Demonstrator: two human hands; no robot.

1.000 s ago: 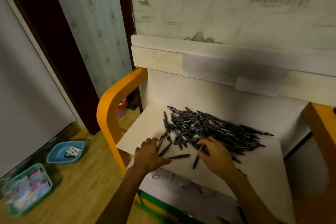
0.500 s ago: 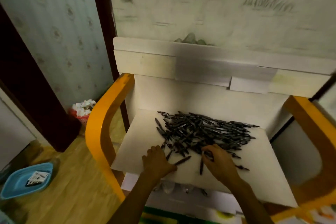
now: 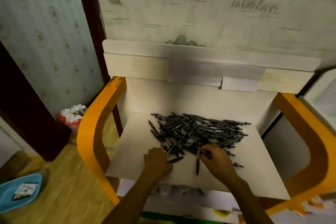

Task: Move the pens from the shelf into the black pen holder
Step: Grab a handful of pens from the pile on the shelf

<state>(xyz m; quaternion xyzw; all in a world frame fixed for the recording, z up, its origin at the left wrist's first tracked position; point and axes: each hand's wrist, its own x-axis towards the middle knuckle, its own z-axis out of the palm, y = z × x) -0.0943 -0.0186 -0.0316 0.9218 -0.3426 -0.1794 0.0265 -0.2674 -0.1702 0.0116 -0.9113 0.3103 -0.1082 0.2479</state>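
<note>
A heap of several dark pens (image 3: 196, 131) lies on the white shelf board (image 3: 134, 143), toward its back and right. My left hand (image 3: 157, 160) rests on the board at the heap's front left edge, fingers curled, with a loose pen (image 3: 175, 159) at its fingertips. My right hand (image 3: 216, 160) is at the heap's front edge and pinches pens; one pen (image 3: 197, 163) points down from its fingers toward me. The black pen holder is not in view.
Orange curved side frames (image 3: 91, 132) flank the shelf left and right. A red basket of white scraps (image 3: 71, 117) stands on the wooden floor at the left. A blue tray (image 3: 20, 192) lies at the lower left. A lower shelf shows below the board.
The camera has swung right and closer to the shelf. My right hand has drawn a pen out of the heap's front edge. My left hand has stayed at the heap's left edge.
</note>
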